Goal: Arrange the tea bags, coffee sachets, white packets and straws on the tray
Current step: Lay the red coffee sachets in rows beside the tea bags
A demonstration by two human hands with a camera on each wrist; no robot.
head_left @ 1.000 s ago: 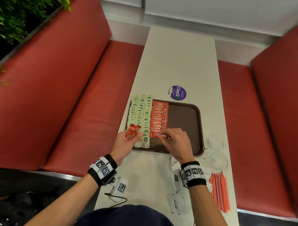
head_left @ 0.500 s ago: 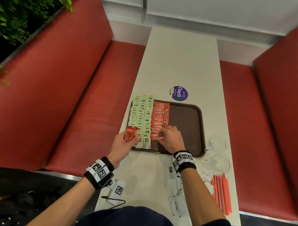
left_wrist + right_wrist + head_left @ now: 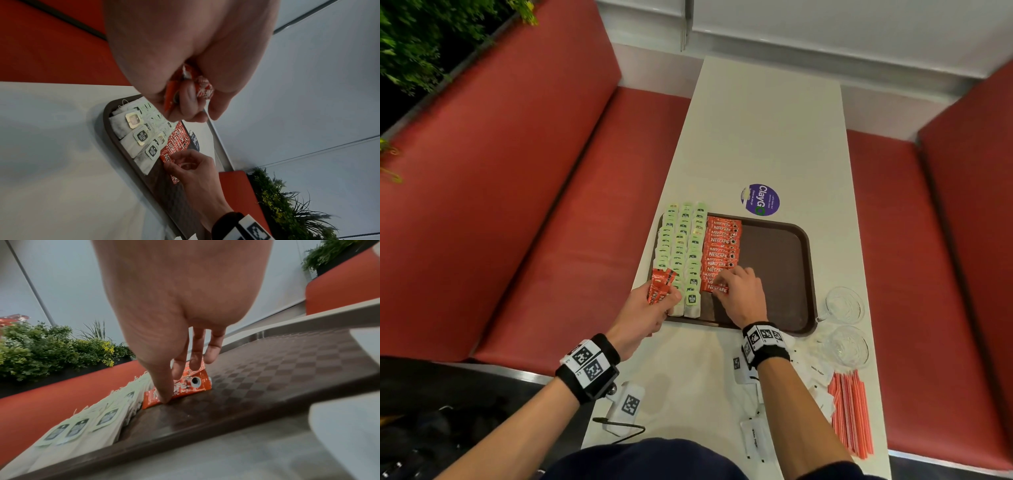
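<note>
Left hand (image 3: 645,310): curled round a small bundle of red coffee sachets (image 3: 661,286), held just over the near left corner of the tray (image 3: 774,274); in the left wrist view the fingers (image 3: 186,104) wrap the crumpled red packs.
Right hand (image 3: 741,296): palm down on the tray, thumb and fingertips (image 3: 164,395) pressing on the nearest sachet of the laid column (image 3: 720,255); the fingers are bent over it, but whether they pinch it or only press cannot be told.
Nearest sachet (image 3: 185,387): lying flat on the brown tray floor, directly under the right fingertips, its near edge free.
Laid column: a single overlapping row of red sachets running away from the right hand, toward the far rim of the tray.
Tea bags (image 3: 683,251): three overlapping rows with green tags, between the two hands and beyond them, touching the left side of the red column.
Tray floor: bare brown surface to the right of the right hand.
White packets (image 3: 755,437): scattered on the counter (image 3: 767,130) behind and below the right wrist, off the tray.
Straws (image 3: 851,413): a red bundle on the counter, to the right of the right forearm, well apart from both hands.
Glass cups (image 3: 844,305): two clear ones on the counter just right of the tray, beside the right wrist.
</note>
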